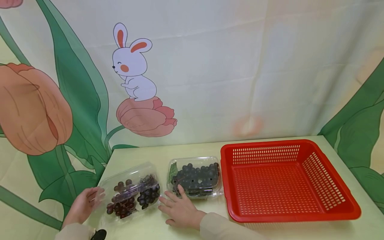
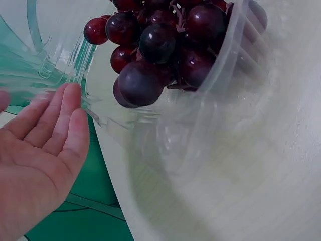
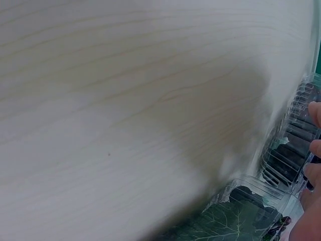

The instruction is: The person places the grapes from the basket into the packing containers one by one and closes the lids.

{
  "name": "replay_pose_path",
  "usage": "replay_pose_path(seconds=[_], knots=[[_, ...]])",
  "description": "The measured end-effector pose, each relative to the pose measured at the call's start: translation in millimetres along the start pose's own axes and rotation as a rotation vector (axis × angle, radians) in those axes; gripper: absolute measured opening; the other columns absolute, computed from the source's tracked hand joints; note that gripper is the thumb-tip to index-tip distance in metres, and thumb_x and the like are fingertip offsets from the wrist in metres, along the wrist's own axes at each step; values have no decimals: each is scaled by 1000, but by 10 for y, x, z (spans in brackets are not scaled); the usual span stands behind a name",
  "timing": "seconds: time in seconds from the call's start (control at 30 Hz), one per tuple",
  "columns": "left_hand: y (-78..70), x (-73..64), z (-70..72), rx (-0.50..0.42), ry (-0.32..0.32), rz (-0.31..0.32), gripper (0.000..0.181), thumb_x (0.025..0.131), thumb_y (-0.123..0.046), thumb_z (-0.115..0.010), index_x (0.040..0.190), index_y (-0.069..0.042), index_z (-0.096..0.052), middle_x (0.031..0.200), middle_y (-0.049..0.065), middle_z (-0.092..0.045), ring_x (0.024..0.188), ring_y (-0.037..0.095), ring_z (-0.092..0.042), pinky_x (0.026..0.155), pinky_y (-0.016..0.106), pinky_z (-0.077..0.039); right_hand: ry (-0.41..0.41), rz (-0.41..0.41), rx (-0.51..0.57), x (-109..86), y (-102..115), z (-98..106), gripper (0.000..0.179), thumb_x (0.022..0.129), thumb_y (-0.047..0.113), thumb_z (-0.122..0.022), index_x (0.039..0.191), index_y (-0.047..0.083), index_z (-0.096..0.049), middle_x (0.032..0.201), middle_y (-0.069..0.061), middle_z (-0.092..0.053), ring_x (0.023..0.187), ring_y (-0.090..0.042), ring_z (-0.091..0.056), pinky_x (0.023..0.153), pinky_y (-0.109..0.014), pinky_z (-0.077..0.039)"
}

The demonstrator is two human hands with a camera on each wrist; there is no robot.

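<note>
At the left of the table, a clear plastic clamshell box (image 1: 132, 200) contains bunches of reddish grapes (image 1: 121, 206) and dark grapes (image 1: 149, 195). The left hand (image 1: 84, 205) is at the box's left end, its fingers extended; in the left wrist view that hand (image 2: 42, 150) lies palm up against or close to the clear plastic. Spread fingers mark the right hand (image 1: 181, 210), which is between this box and a second clamshell box (image 1: 195, 193) of dark grapes (image 1: 195, 176). Its fingers (image 3: 315, 148) show at the edge of the right wrist view.
A red perforated plastic basket (image 1: 279, 186) stands on the right of the pale table (image 1: 198, 146), beside the second box. A green leaf (image 3: 228, 221) lies inside a box. Behind hangs a backdrop (image 1: 210, 83) printed with a rabbit and flowers.
</note>
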State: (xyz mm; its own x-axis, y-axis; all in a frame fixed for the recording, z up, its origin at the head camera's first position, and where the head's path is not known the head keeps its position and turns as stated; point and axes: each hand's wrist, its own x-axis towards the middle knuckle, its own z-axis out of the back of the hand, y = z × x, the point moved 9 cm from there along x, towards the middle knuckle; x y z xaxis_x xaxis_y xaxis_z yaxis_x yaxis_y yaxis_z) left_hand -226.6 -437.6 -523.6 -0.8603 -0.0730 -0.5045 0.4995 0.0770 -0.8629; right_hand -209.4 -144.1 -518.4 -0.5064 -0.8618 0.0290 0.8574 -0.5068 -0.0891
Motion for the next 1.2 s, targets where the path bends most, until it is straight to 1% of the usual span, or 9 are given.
replay_pose_path(seconds=[0.07, 0.2, 0.4, 0.63, 0.77, 0.9, 1.0, 1.07, 1.2], knots=[[34, -3, -4, 40, -1, 33, 63, 95, -34, -30, 140, 1, -4, 85, -21, -52, 82, -5, -55, 80, 23, -43, 0, 1, 2, -3, 1, 5, 55, 85, 56, -42, 134, 34, -33, 146, 10, -22, 136, -14, -16, 106, -53, -12], [87, -3, -6, 73, -10, 75, 76, 91, -34, -44, 141, 0, 2, 84, -21, -51, 81, -4, -54, 80, 26, -42, -5, 0, 6, -5, 1, 17, 54, 85, 55, -42, 134, 34, -34, 146, 10, -22, 136, -15, -17, 105, -54, -12], [110, -4, 17, 101, -42, 93, 75, 90, -33, -48, 141, -1, -3, 89, -19, -50, 83, -2, -53, 80, 26, -42, -10, 0, 24, -2, -3, 25, 54, 85, 54, -43, 134, 33, -35, 146, 9, -22, 136, -15, -17, 105, -54, -11], [92, 1, 52, 199, -66, 81, 78, 88, -38, -49, 140, 0, -6, 94, -17, -49, 78, -6, -52, 85, 28, -42, -15, 3, 35, -3, 0, 44, 54, 85, 53, -44, 134, 32, -36, 146, 9, -23, 136, -15, -18, 105, -54, -12], [68, -10, 54, 199, -77, 79, 80, 88, -37, -50, 140, 2, -4, 104, -8, -49, 79, -4, -51, 90, 34, -40, -14, 3, 29, -8, 0, 45, 53, 86, 53, -43, 134, 32, -35, 146, 9, -23, 135, -15, -18, 105, -53, -12], [63, -37, 65, 171, -111, 92, 84, 85, -37, -54, 140, 3, -5, 111, 2, -48, 98, 13, -51, 93, 37, -39, -11, 1, 29, -11, -2, 39, 53, 86, 53, -42, 134, 32, -34, 146, 9, -22, 135, -15, -18, 106, -53, -12], [82, -61, 67, 172, -130, 104, 87, 84, -39, -55, 140, 3, -4, 122, 14, -41, 119, 31, -35, 93, 38, -39, -17, -6, 30, -15, 1, 38, 53, 86, 53, -42, 134, 32, -35, 146, 9, -22, 135, -14, -19, 106, -53, -12], [98, -76, 60, 174, -127, 108, 89, 83, -41, -55, 140, 4, -3, 129, 20, -32, 125, 37, -23, 92, 38, -39, -26, -16, 29, -19, 4, 41, 52, 86, 52, -42, 134, 31, -35, 145, 9, -23, 135, -14, -20, 106, -52, -13], [139, -98, 60, 176, -121, 125, 89, 83, -44, -54, 139, 4, -4, 130, 19, -31, 125, 37, -24, 89, 37, -41, -57, -26, 48, -27, 14, 55, 51, 87, 50, -42, 133, 30, -37, 144, 8, -27, 134, -15, -23, 107, -49, -15]])
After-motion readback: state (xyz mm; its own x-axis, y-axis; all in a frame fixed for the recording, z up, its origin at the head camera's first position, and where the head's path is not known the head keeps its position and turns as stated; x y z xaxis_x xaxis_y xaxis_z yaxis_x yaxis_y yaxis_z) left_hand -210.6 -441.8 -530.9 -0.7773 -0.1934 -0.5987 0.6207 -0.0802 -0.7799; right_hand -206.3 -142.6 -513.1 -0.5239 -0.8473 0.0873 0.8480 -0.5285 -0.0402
